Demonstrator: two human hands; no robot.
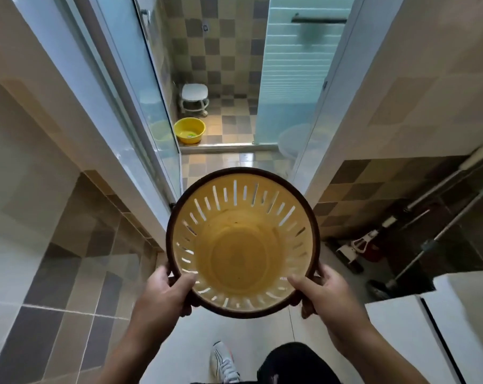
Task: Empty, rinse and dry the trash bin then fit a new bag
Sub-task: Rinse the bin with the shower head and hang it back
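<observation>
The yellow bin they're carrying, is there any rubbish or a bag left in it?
Empty. The trash bin has its mouth toward the camera, showing bare slotted walls and a bare bottom with faint stains. No bag lines the dark rim.

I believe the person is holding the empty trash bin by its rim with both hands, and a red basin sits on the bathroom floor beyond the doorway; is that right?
Not quite: the basin is yellow, not red, as the head view shows. The rest stands: the left hand and right hand hold the empty trash bin by its rim, and the basin sits on the bathroom floor beyond the doorway.
</observation>
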